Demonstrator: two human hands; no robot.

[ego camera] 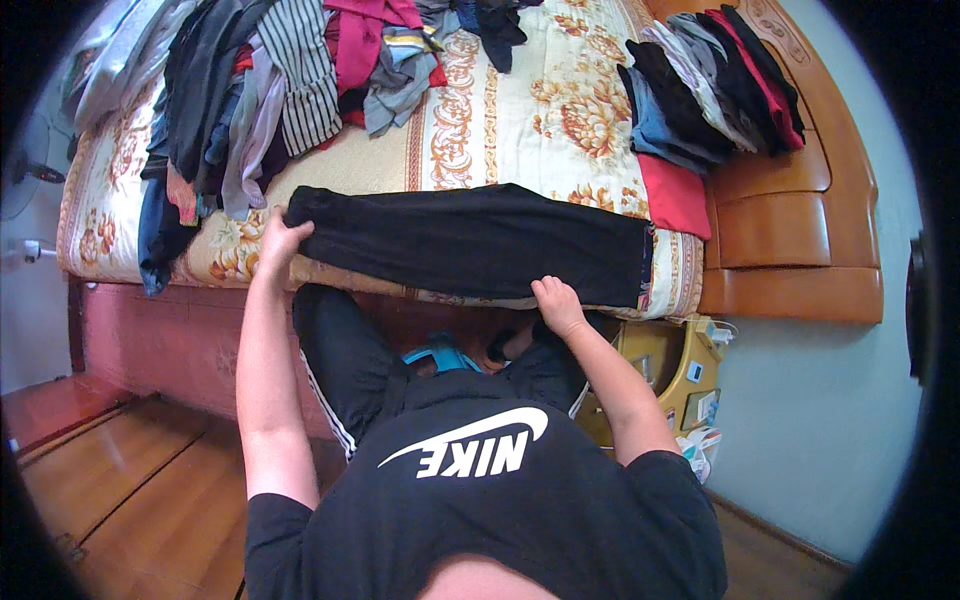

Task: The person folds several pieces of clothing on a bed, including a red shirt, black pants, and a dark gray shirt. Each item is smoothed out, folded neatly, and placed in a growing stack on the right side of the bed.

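Black folded trousers [465,240] lie lengthwise along the near edge of the bed, one leg laid over the other as far as I can tell. My left hand [281,236] pinches their left end, thumb on top and fingers partly hidden beneath the cloth. Closer to the right end, my right hand [559,304] grips the near edge of the trousers with curled fingers. A patterned strip shows along their right end. Beneath them spreads a floral bedspread [585,127] in cream and orange-brown.
A loose heap of clothes [225,112] covers the bed's left side, some hanging over its edge. Folded garments [705,82] stand in a row against the wooden headboard [787,225], by a red cloth [673,195]. A yellow bedside cabinet [675,367] stands at my right.
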